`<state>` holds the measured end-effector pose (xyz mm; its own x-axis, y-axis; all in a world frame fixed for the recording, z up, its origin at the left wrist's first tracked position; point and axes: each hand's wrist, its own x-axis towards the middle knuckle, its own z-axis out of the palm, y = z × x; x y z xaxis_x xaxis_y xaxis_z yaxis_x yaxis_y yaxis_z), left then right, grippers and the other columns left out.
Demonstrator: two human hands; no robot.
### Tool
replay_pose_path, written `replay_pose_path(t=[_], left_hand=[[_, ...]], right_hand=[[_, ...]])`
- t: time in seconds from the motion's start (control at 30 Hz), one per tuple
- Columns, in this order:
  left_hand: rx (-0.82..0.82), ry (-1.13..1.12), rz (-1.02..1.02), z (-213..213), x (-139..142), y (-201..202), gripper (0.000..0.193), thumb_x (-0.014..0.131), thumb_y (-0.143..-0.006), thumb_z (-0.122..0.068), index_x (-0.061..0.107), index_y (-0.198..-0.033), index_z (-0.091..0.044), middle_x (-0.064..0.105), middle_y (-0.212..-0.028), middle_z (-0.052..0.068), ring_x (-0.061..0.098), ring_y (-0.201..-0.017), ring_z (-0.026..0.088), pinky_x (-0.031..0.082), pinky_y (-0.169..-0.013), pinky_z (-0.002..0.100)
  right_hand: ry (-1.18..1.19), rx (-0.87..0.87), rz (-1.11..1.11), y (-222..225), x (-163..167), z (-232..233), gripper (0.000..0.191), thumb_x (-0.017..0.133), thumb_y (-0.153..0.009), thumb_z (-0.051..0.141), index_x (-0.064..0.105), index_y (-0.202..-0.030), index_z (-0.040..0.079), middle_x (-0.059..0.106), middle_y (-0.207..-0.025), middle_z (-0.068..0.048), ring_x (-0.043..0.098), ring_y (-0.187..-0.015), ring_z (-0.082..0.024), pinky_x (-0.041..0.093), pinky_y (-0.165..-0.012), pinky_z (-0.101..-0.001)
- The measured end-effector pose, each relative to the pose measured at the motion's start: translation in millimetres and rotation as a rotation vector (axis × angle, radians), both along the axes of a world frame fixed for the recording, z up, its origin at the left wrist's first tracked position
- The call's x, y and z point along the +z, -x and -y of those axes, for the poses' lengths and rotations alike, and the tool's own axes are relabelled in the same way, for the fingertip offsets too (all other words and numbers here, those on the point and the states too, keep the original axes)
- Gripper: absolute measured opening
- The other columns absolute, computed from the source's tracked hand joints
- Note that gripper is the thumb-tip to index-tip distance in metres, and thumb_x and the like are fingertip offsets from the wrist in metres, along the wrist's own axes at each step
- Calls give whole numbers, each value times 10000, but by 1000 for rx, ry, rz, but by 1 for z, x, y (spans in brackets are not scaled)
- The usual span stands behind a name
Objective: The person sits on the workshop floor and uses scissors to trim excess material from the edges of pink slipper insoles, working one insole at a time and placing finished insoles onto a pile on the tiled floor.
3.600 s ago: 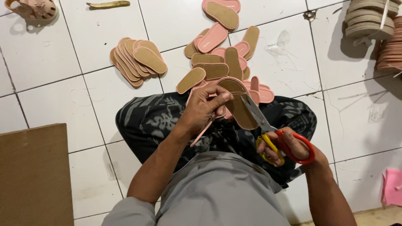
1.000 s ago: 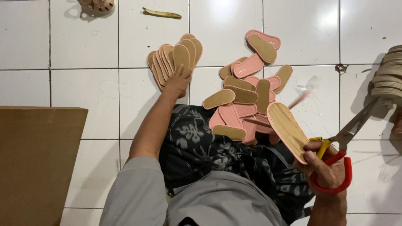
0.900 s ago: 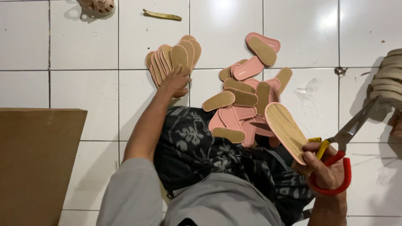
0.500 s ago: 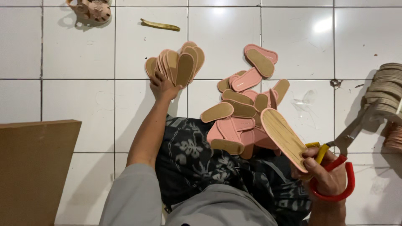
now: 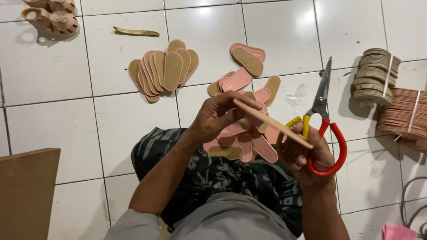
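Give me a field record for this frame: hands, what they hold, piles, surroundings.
left hand: grip on one end of a thin tan insole, seen edge-on
right hand: grip on scissors with red and yellow handles, blades pointing up; also touches the insole's other end
fanned stack: tan insoles, on the floor tiles, upper left
loose pile: pink and tan insoles, ahead of the hands
bundles: tied stacks, right
sandals: top left corner
board: brown, lower left
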<state>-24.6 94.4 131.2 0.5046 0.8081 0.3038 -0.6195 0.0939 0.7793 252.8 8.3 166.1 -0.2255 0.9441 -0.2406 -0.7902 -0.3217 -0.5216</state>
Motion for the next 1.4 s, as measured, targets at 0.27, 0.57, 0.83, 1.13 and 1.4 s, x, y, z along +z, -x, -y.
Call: replay_pose_path(t=[0.27, 0.57, 0.83, 1.13, 1.4], left_hand=[[115, 104, -315, 34, 13, -16, 291, 569, -1102, -226, 634, -1301, -24, 696, -1108, 70, 687, -1048, 149, 615, -926, 335], [19, -26, -117, 63, 29, -18, 416, 443, -1157, -311, 598, -1369, 12, 672, -1289, 169, 639, -1268, 213, 511, -1148, 344], [153, 342, -254, 72, 38, -41, 411, 505, -1088, -380, 655, -1160, -5, 748, -951, 95, 758, -839, 157, 667, -748, 309], [181, 351, -298, 73, 23, -41, 409, 541, -1087, -399, 661, -1054, -9, 720, -855, 57, 699, -716, 94, 600, -621, 230], [164, 292, -341, 78, 29, -44, 396, 525, -1098, -373, 660, -1056, -3, 711, -837, 41, 672, -695, 63, 573, -589, 211]], right_hand=[[-320, -219, 1112, -2, 44, 21, 241, 701, -989, 178, 634, -1007, -53, 576, -658, -64, 521, -495, -122, 417, -450, -259], [-284, -320, 996, 1, 55, 43, 198, 664, -994, 123, 602, -857, -5, 540, -574, -40, 510, -439, -116, 408, -404, -253], [-263, -196, 1073, -18, 37, 69, 399, 699, -1006, 360, 652, -1035, -35, 584, -693, -27, 543, -540, -71, 434, -457, -220], [31, 467, 439, -49, -4, 134, 954, 492, -979, 726, 683, -1021, -208, 558, -675, -73, 494, -590, -138, 426, -541, -292], [-84, 554, 216, -39, -16, 133, 976, 443, -965, 757, 666, -1079, -187, 549, -696, -63, 487, -564, -121, 435, -501, -279]])
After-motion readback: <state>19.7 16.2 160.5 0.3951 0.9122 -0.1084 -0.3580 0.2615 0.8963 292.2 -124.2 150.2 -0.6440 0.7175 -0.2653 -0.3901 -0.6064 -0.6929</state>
